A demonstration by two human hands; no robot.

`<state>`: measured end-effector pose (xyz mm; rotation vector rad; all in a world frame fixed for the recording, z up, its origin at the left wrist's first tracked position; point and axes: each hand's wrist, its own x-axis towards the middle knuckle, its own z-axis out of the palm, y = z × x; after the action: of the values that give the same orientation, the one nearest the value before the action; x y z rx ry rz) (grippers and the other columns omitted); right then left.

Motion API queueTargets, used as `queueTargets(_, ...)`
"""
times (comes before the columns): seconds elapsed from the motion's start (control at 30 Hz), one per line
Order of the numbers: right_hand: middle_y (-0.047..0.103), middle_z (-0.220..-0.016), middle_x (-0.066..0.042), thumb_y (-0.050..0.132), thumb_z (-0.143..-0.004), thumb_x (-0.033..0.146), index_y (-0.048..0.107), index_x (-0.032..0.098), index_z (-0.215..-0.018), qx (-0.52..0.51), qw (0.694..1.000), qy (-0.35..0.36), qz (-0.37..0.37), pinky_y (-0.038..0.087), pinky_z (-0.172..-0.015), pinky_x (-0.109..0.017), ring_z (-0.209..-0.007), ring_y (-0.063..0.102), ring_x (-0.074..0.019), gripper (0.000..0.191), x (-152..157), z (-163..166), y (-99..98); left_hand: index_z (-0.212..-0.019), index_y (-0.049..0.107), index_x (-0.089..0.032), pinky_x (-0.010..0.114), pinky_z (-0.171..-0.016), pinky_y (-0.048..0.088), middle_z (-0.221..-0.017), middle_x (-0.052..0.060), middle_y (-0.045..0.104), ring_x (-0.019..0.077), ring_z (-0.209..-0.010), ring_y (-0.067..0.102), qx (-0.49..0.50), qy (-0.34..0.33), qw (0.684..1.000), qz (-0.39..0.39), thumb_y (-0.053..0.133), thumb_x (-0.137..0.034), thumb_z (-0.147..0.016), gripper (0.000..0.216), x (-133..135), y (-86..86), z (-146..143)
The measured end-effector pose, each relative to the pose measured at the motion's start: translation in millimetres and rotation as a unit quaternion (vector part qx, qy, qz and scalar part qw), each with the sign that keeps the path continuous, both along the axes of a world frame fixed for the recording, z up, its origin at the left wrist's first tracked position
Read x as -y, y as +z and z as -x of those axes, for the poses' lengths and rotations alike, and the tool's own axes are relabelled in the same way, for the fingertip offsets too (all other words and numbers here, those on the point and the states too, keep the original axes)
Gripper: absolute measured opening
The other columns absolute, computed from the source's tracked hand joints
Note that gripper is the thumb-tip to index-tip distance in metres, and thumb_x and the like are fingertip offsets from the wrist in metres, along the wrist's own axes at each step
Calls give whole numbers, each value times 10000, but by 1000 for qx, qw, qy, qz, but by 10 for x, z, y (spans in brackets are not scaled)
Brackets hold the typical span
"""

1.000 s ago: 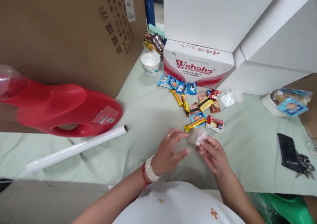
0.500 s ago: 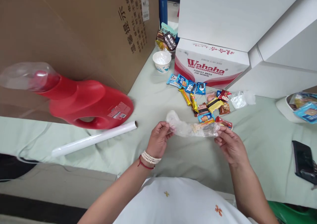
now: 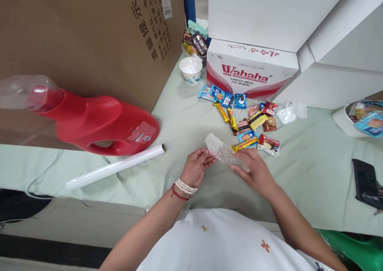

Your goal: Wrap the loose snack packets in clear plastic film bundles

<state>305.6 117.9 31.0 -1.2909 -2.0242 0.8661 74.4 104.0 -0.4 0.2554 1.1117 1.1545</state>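
Note:
My left hand (image 3: 197,166), with a white bead bracelet and red string at the wrist, pinches one end of a crumpled clear plastic bag (image 3: 220,150). My right hand (image 3: 254,169) grips the other end of the bag, its fingers blurred. Both hands hover above the pale green cloth (image 3: 179,123). Just beyond them lies a scatter of small wrapped snacks (image 3: 243,121), several in blue, gold and red wrappers.
A red detergent jug (image 3: 98,123) lies on its side at left, a white roll (image 3: 115,167) in front of it. A big cardboard box (image 3: 74,35), a Wahaha carton (image 3: 251,73), a paper cup (image 3: 190,69), a white bowl of snacks (image 3: 359,119) and a black phone (image 3: 363,181) surround the cloth.
The bag was bunched small between my hands, then stretched wide between them. Now my right hand has slid back toward the left and the bag is shorter.

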Motion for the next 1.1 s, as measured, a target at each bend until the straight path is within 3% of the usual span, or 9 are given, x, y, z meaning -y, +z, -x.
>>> queueTargets(0.1, 726, -988, -89, 641, -913, 341, 765, 352, -985, -1, 998, 45, 33, 516, -868, -527, -973, 639, -338, 144, -51, 285, -249, -828, 673, -147, 315, -807, 593, -819, 44, 750, 159, -791, 731, -10, 0, 1000, -8, 925, -466, -638, 448, 0, 0, 36)
queueTargets(0.2, 699, -873, -51, 589, -945, 322, 735, 326, -932, -52, 995, 8, 85, 511, -764, -431, -805, 629, -266, 147, -30, 339, -399, -831, 662, -144, 314, -817, 583, -908, 96, 767, 199, -885, 751, -26, 3, 1000, 3, 905, -490, -655, 458, 15, 1, 105)
queueTargets(0.3, 670, -798, -16, 652, -904, 377, 711, 293, -880, -102, 981, -67, 149, 461, -642, -344, -663, 563, -203, 105, 17, 336, -420, -834, 629, -166, 297, -761, 577, -917, 76, 745, 189, -890, 726, -60, -6, 998, 4, 870, -544, -679, 474, 51, 20, 86)
queueTargets(0.43, 630, -719, -2, 721, -826, 461, 693, 226, -819, -157, 954, -114, 228, 407, -573, -282, -596, 493, -148, 236, 80, 415, -379, -897, 666, -177, 252, -651, 532, -867, 18, 676, 150, -816, 630, -124, -106, 986, -45, 865, -536, -674, 468, 86, 16, -120)
queueTargets(0.5, 588, -653, 17, 752, -788, 507, 677, 212, -812, -194, 930, -122, 289, 378, -517, -262, -543, 460, -127, 305, 104, 455, -358, -866, 688, -163, 239, -633, 494, -819, 8, 664, 131, -758, 594, -134, -141, 979, -63, 878, -494, -652, 437, 76, -32, -229)
queueTargets(0.6, 525, -563, 48, 797, -727, 557, 686, 203, -832, -248, 887, -143, 362, 337, -454, -247, -474, 409, -108, 385, 122, 457, -332, -771, 684, -153, 241, -637, 458, -710, -9, 643, 109, -671, 558, -134, -136, 980, -59, 858, -445, -659, 358, 40, -135, -303)
queueTargets(0.83, 520, -521, 53, 852, -664, 524, 741, 186, -844, -298, 853, -168, 394, 306, -426, -222, -454, 384, -86, 399, 103, 373, -290, -781, 661, -172, 252, -636, 463, -731, -8, 654, 130, -691, 594, -135, -109, 984, -35, 782, -444, -729, 302, 64, -141, -246)
queueTargets(0.93, 515, -489, 55, 826, -683, 528, 755, 182, -866, -266, 864, -165, 394, 326, -428, -228, -432, 395, -90, 398, 100, 404, -269, -810, 696, -168, 264, -698, 476, -777, 9, 685, 141, -748, 604, -171, -127, 974, -73, 798, -392, -727, 260, 78, -114, -281)
queueTargets(1.1, 559, -546, 39, 824, -685, 527, 759, 186, -860, -222, 888, -176, 361, 308, -420, -229, -441, 395, -86, 389, 96, 448, -213, -729, 679, -171, 253, -693, 446, -692, -21, 644, 112, -671, 557, -201, -103, 970, -86, 776, -278, -703, 147, 46, -183, -336)
